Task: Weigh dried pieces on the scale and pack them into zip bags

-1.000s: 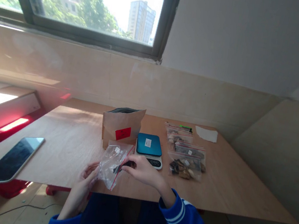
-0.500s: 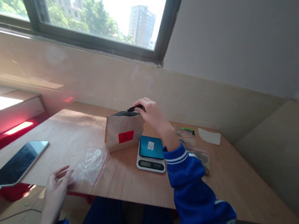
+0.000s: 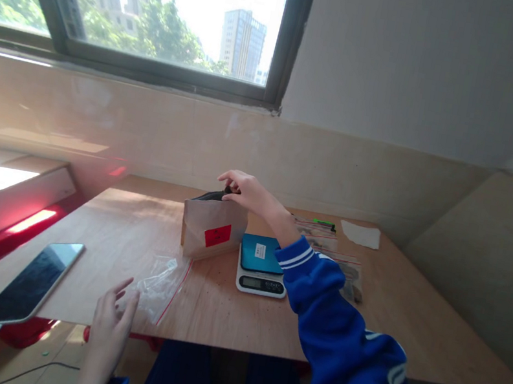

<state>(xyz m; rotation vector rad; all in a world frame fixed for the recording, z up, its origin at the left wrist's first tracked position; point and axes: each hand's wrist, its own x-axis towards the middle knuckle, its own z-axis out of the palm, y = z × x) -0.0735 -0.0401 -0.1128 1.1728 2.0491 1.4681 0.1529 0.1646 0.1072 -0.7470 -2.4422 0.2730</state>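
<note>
My right hand (image 3: 246,192) sits at the mouth of a kraft paper pouch (image 3: 211,231), which has a black lining and a red label. Its fingertips touch the dark opening, and whether they pinch anything is hidden. My left hand (image 3: 112,318) is raised at the near table edge with its fingers apart, holding nothing. Nearest to it lies a transparent zip bag (image 3: 161,289) with a red seal line, flat and crumpled on the wooden table (image 3: 98,257).
A digital scale (image 3: 262,270) with a blue top stands right of the pouch. Behind my right arm lie several zip bags (image 3: 349,283) and a white paper sheet (image 3: 360,234). A phone (image 3: 28,284) with a cable lies at the left. A wall backs the table.
My right hand has left the zip bag, which now lies on the table, and reached the pouch mouth. It has dropped lower there since half a second ago. My left hand has let go.
</note>
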